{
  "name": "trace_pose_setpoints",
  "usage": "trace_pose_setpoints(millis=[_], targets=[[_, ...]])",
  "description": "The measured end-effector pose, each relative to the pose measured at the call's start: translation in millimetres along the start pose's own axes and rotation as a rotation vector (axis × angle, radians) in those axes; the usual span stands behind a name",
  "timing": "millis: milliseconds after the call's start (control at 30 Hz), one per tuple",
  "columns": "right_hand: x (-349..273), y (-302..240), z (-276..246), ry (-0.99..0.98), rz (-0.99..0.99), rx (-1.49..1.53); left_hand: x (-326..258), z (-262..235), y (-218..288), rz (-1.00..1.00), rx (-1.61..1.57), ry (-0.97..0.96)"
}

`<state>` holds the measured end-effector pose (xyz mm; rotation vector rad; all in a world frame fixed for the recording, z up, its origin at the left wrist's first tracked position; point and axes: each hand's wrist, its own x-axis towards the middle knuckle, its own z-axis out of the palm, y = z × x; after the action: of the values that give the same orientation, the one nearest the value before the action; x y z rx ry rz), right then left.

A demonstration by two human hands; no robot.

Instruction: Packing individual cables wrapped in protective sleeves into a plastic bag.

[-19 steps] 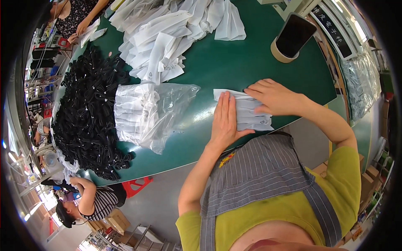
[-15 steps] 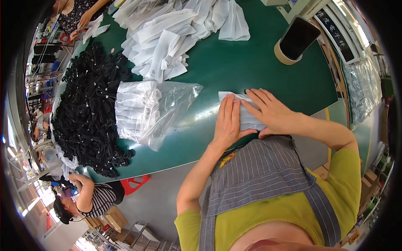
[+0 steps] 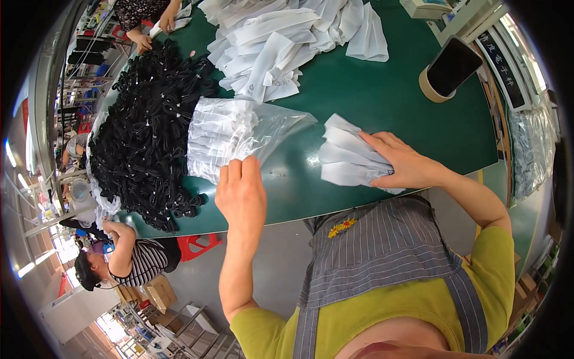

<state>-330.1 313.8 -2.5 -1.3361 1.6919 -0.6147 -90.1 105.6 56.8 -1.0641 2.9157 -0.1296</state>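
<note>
Near the table's front edge my right hand (image 3: 406,161) grips a fanned stack of white pouches (image 3: 353,152) by its right end, thumb below and fingers on top. My left hand (image 3: 241,194) is closed, its fingertips on the near edge of a clear plastic bag (image 3: 269,125). A row of folded white pouches (image 3: 212,134) fills the left part of that bag. The bag's loose end points right, toward the stack. What the pouches contain cannot be made out.
Left of the bag spreads a heap of black coiled cords (image 3: 149,137). Loose white pouches (image 3: 281,42) are piled at the back. A phone on a round holder (image 3: 439,84) stands on the green table (image 3: 394,96). Another person's hands (image 3: 167,21) work at the far left.
My left hand has left the stack and moved left to the plastic bag. The stack, pressed between both hands before, now fans out in my right hand. The view has shifted slightly.
</note>
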Motion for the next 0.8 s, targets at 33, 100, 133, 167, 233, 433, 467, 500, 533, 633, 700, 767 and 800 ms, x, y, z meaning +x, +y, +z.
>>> trace_pose_setpoints(millis=[33, 100, 133, 167, 233, 433, 467, 500, 533, 633, 700, 767, 800], targets=[[3, -10, -4, -0.002, -0.007, 0.000, -3, 2, -2, -0.005, 0.005, 0.002], [13, -30, -9, -0.172, -0.116, 0.159, -9, 7, -6, -0.015, -0.330, 0.224], [23, -37, -8, -0.165, -0.120, 0.156, -8, 9, -6, -0.010, -0.328, 0.231], [34, -45, -5, -0.217, -0.186, 0.187, -8, 10, -6, -0.014, -0.501, 0.243], [53, -58, -4, -0.263, -0.254, 0.217, -8, 12, -13, -0.189, -0.938, 0.072], [110, -62, 7, -0.217, -0.429, 0.139, -12, 25, -17, -0.262, -1.431, 0.296], [118, -56, 12, -0.208, -0.429, 0.140, -11, 20, -13, -0.402, -1.536, 0.392], [125, -57, 14, -0.144, -0.339, 0.107, -13, 20, -17, -0.270, -1.341, 0.421], [130, -59, 16, -0.080, -0.249, 0.074, -14, 23, -12, -0.160, -1.053, 0.469], [135, -77, 28, 0.077, -0.185, -0.116, -7, 26, -3, 0.091, -0.843, 0.477], [139, -78, 28, 0.117, -0.147, -0.246, -7, 17, 0, 0.026, -0.767, 0.402], [145, -61, 31, 0.225, -0.104, -0.458, -4, 15, 2, 0.035, -0.775, 0.431], [138, -51, 28, 0.226, -0.104, -0.460, -1, 15, 0, 0.040, -0.776, 0.467]])
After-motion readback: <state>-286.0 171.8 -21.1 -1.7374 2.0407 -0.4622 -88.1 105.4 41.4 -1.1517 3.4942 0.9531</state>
